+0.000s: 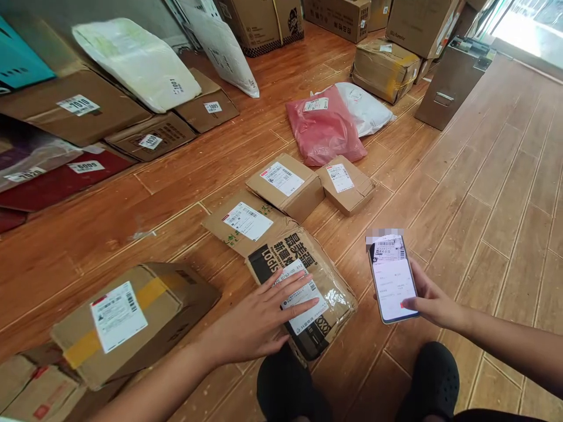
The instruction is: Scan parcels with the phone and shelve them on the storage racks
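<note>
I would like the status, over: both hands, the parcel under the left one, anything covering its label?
Left hand spread on parcel. Right hand holding phone. Parcel lying on floor. Label partly covered by left hand.

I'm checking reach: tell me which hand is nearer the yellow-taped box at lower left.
Left. The left hand lies on a parcel, right of the taped box; the right hand holds the phone, farther right.

The person's bare left grip (264, 315) rests, fingers spread, on the white paper label (311, 320) of a brown cardboard parcel (335, 287) with black print. The right grip (428, 298) holds a dark-edged rectangular phone (392, 287), lit and face up. Beyond the parcel, a pink plastic bag (324, 129) overlaps a white plastic bag (365, 111) on the brown wood-plank floor (501, 199).
</note>
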